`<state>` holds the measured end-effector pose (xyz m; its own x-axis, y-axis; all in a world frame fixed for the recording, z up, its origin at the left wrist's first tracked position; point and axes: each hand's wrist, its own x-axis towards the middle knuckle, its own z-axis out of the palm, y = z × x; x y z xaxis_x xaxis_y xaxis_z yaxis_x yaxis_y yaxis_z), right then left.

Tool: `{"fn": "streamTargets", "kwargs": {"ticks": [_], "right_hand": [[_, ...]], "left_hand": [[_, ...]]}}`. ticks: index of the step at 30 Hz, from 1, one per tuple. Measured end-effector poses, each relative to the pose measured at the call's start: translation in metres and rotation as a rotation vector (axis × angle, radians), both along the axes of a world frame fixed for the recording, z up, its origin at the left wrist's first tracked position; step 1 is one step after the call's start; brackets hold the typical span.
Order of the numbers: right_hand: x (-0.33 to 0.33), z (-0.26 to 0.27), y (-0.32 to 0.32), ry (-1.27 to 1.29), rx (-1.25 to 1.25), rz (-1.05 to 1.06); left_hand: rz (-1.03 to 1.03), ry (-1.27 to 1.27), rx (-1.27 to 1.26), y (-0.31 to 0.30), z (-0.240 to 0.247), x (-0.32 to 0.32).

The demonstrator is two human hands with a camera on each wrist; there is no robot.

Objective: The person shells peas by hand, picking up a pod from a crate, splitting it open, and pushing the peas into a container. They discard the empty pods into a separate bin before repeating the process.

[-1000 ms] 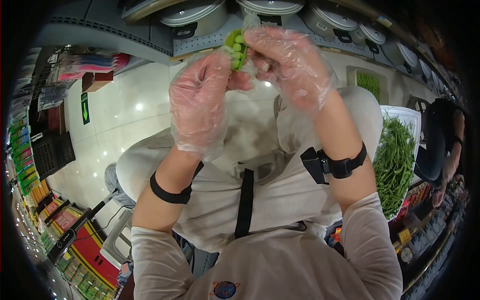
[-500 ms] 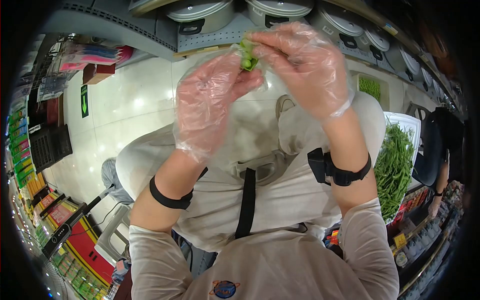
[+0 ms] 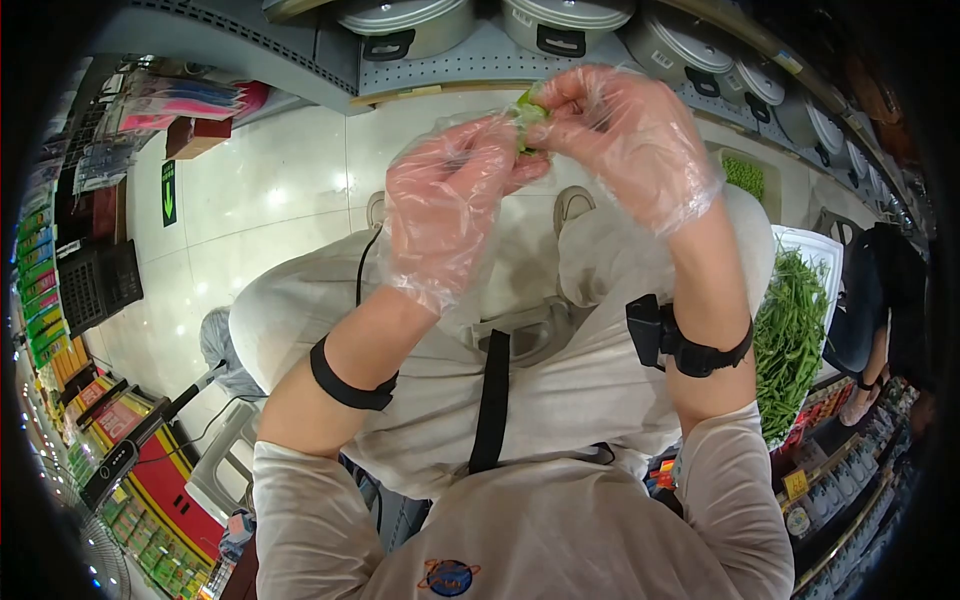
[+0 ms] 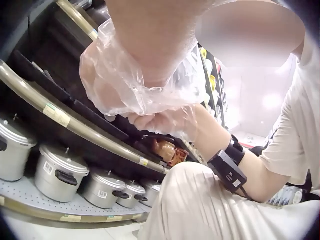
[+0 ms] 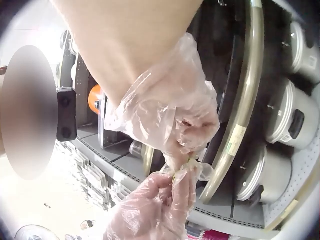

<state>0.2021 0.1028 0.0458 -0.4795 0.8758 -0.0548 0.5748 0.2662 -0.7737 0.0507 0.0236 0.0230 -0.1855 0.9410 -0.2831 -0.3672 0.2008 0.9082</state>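
Observation:
Both hands wear clear plastic gloves and meet over the floor, beyond the knees. Between them is an opened green pea pod (image 3: 527,112), mostly covered by fingers and crinkled plastic. My left hand (image 3: 448,200) holds the pod from the left and below, its fingertips at the pod's side. The right hand (image 3: 640,145) pinches it from the upper right, thumb and forefinger together. In the right wrist view a sliver of green shows where the right hand (image 5: 175,117) meets the left hand (image 5: 152,207). The left wrist view shows the gloved left hand (image 4: 125,80) from behind, hiding the pod.
A white tray (image 3: 832,262) heaped with green pods (image 3: 790,345) stands by the right thigh. Past the right knee is a bin of loose peas (image 3: 741,177). Lidded pots (image 3: 570,28) line the shelf ahead. Another person (image 3: 870,310) is at the right; a fan (image 3: 90,545) stands lower left.
Both hands have shifted right and slightly nearer with the pod. A row of peas showed in the opened pod earlier; now fingers and glove plastic cover most of it.

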Motion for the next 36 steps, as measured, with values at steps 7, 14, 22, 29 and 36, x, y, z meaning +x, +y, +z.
{"fn": "streamTargets", "kwargs": {"ticks": [7,14,22,29,36], "right_hand": [[-0.008,-0.005,-0.016,-0.143,0.284,0.073],[-0.028,-0.016,-0.036,-0.227,0.495,0.055],[-0.03,-0.028,-0.03,-0.127,0.429,0.037],[-0.033,-0.034,-0.033,-0.077,0.437,0.06],[-0.034,-0.035,-0.027,-0.128,0.371,0.114]], "left_hand": [[0.011,-0.059,-0.022,0.003,0.0,-0.001],[-0.123,0.372,0.162,0.006,-0.009,-0.017],[0.038,-0.092,-0.044,0.008,-0.012,-0.011],[-0.029,-0.118,-0.015,0.006,-0.017,-0.019],[-0.104,-0.006,-0.035,0.004,-0.014,-0.027]]}}
